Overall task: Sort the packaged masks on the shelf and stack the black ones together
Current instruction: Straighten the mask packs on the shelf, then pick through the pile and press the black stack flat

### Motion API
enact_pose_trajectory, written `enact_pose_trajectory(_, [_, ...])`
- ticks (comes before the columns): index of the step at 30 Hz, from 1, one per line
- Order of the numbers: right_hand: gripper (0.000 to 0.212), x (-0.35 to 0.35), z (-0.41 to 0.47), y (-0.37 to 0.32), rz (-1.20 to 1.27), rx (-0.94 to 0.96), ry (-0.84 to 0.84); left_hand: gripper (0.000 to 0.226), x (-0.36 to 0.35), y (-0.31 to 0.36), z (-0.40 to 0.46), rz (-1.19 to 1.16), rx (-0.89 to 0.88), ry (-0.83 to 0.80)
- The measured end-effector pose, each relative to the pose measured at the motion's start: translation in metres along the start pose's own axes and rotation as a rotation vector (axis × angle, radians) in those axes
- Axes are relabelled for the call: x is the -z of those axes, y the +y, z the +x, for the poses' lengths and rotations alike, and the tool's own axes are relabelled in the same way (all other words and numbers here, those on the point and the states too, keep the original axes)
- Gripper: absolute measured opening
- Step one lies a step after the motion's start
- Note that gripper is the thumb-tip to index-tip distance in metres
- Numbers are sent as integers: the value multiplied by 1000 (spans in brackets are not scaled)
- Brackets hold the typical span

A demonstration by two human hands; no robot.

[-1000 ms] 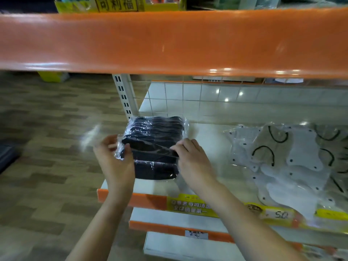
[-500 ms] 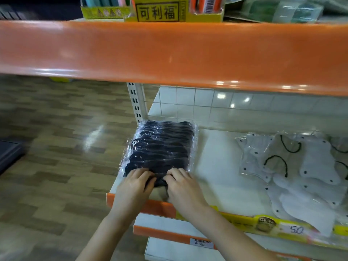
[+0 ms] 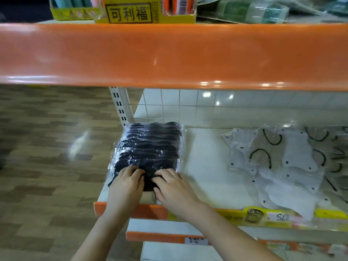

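A stack of black masks in clear plastic wrap (image 3: 150, 147) lies flat at the left end of the white shelf (image 3: 203, 166). My left hand (image 3: 127, 185) and my right hand (image 3: 174, 187) rest side by side on the stack's near edge, palms down, fingers pressing on the wrap. White masks with black ear loops in clear packs (image 3: 286, 166) lie spread over the right part of the same shelf.
An orange shelf rail (image 3: 169, 55) crosses the view above, with yellow boxes (image 3: 130, 12) on top. A white slotted upright (image 3: 120, 106) stands behind the black stack. A yellow price strip (image 3: 263, 217) runs along the shelf's front edge. Wood-pattern floor lies left.
The black stack was held up at its sides between both hands; it now lies flat on the shelf, and both hands have come to its near edge, pressing down.
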State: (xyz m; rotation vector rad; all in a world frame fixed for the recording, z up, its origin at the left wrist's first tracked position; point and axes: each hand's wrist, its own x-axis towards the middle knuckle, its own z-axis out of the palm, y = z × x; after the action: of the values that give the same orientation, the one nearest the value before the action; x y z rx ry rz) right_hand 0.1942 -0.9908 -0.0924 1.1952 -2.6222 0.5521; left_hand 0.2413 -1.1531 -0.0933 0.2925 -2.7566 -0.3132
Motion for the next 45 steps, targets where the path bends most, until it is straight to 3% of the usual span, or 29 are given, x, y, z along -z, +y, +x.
enact_pose_trajectory(7, [30, 20, -13, 12, -28, -47, 52, 38, -1, 32, 8, -104, -77, 74])
enact_pose_trajectory(12, [29, 43, -34, 41, -96, -153, 89, 36, -9, 84, 10, -187, -166, 41])
enact_pose_trajectory(19, [34, 81, -87, 109, -206, -308, 144, 38, -29, 175, 14, -215, -288, -36])
enact_pose_trajectory(30, [22, 157, -184, 216, -226, -532, 214, 26, -60, 318, 1, -265, -438, -135])
enact_pose_trajectory(36, [25, 189, -232, 273, -270, -676, 304, 31, -83, 389, -1, -351, -549, -191])
enact_pose_trajectory(41, [29, 203, -264, 319, -276, -835, 219, 33, -107, 440, -3, -331, -521, -218])
enact_pose_trajectory(45, [25, 212, -280, 348, -231, -775, 185, 36, -111, 480, -4, -354, -454, -161])
